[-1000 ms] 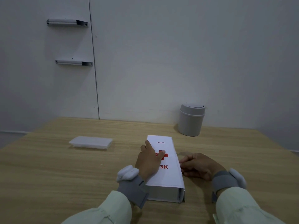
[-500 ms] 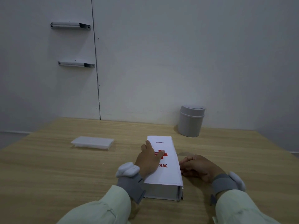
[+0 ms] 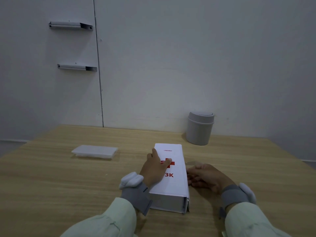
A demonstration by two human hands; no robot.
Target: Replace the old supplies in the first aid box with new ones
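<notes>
A closed white first aid box lies on a wooden table under the flat, open left hand, while the right hand, fingers loosely spread and gripping nothing, touches its right side; a bin stands beyond.

A shut white first aid box with a red cross lies flat on the table.
</notes>
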